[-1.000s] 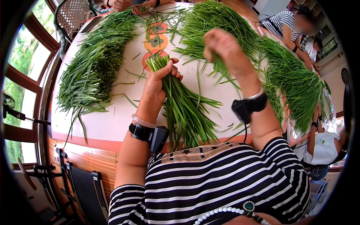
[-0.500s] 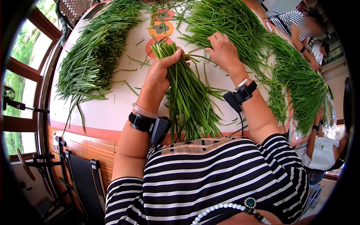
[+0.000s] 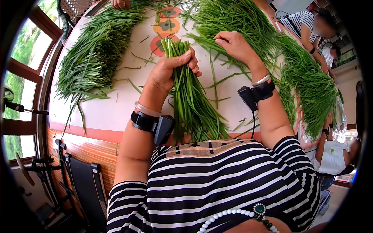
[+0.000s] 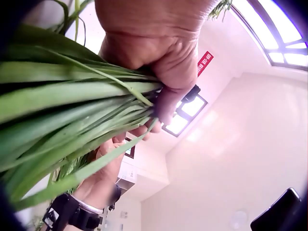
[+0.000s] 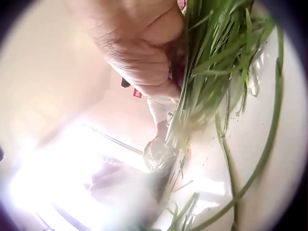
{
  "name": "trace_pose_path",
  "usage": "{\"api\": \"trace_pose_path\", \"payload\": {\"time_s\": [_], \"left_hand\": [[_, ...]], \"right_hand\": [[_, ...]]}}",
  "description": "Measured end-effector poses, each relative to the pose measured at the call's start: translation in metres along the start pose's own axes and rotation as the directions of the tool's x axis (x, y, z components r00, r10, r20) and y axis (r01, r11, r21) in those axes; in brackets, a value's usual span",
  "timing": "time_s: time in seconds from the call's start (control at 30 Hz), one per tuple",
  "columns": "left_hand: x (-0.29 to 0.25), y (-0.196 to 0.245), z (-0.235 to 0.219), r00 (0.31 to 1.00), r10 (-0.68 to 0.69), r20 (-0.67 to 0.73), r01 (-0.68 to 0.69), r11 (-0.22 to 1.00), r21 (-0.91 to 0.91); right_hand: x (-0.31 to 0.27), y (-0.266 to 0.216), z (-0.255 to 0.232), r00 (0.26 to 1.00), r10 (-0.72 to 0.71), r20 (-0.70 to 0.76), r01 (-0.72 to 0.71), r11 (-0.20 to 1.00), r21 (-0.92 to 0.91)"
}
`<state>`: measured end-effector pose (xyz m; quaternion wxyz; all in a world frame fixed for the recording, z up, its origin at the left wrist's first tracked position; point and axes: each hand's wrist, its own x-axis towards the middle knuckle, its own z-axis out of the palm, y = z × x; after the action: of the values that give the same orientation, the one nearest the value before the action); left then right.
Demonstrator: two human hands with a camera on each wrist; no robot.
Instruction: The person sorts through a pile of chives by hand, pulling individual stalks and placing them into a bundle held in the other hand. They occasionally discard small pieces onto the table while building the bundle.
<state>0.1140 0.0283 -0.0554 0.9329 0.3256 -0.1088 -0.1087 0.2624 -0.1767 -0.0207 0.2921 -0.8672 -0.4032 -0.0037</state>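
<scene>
A bunch of long green leaves (image 3: 192, 99) is gripped near its pale cut ends by the left hand (image 3: 169, 72), thumb across the front and leaves fanning down toward the striped shirt. Close up in the left wrist view, that hand (image 4: 154, 38) wraps round the leaves (image 4: 57, 103). The right hand (image 3: 237, 48) hovers with bent fingers by the lower edge of the upper-right leaf pile (image 3: 229, 23). Leaves (image 5: 211, 72) stand beside the right hand (image 5: 139, 43) in the right wrist view; its fingertips are hidden, so whether it pinches a blade cannot be told.
A big leaf pile (image 3: 93, 54) lies on the left of the white table (image 3: 128, 105), another (image 3: 311, 85) at the right. Loose blades are scattered between them. Another person's hand (image 3: 120, 4) is at the top edge; other people sit at the right.
The right hand came down from a blurred raised position, then shifted slightly right, away from the bunch, its fingers more bent. The left hand keeps its grip; the bunch hangs more upright.
</scene>
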Motion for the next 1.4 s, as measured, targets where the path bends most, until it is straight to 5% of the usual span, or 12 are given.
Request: {"api": "trace_pose_path", "payload": {"time_s": [0.13, 0.27, 0.4, 0.5, 0.77, 0.97, 1.17, 1.23, 1.4], "left_hand": [[0.004, -0.002, -0.005, 0.934, -0.067, -0.35, 0.035, 0.995, -0.097], [0.006, -0.002, -0.002, 0.86, -0.018, -0.509, -0.02, 0.997, -0.068], [0.006, -0.001, -0.004, 0.863, -0.045, -0.504, 0.018, 0.998, -0.057], [0.006, -0.001, -0.011, 0.871, -0.064, -0.488, 0.033, 0.997, -0.073], [0.006, -0.002, -0.008, 0.881, -0.034, -0.472, 0.006, 0.998, -0.061], [0.005, -0.003, -0.005, 0.873, -0.012, -0.488, -0.001, 1.0, -0.026], [0.006, -0.007, -0.003, 0.876, 0.059, -0.478, -0.054, 0.998, 0.024], [0.004, -0.005, -0.006, 0.863, -0.003, -0.505, 0.02, 0.999, 0.027], [0.005, -0.005, -0.004, 0.896, 0.064, -0.439, -0.061, 0.998, 0.02]], "right_hand": [[-0.005, 0.025, 0.011, 0.98, -0.084, -0.178, 0.037, 0.967, -0.253], [-0.015, -0.009, 0.009, 0.929, -0.079, -0.361, 0.03, 0.99, -0.141], [-0.018, -0.029, 0.026, 0.982, -0.053, -0.183, 0.074, 0.991, 0.107], [-0.019, -0.023, 0.04, 0.992, -0.089, -0.085, 0.085, 0.995, -0.05], [-0.017, -0.015, 0.045, 0.994, 0.017, -0.109, -0.029, 0.993, -0.112], [-0.016, -0.029, 0.025, 0.98, 0.143, -0.142, -0.118, 0.979, 0.168], [-0.022, -0.054, 0.025, 0.991, 0.014, -0.133, 0.027, 0.951, 0.307], [-0.024, -0.063, 0.028, 0.994, -0.017, -0.104, 0.051, 0.939, 0.341], [-0.027, -0.075, 0.026, 1.0, -0.017, 0.022, 0.007, 0.921, 0.39]]}}
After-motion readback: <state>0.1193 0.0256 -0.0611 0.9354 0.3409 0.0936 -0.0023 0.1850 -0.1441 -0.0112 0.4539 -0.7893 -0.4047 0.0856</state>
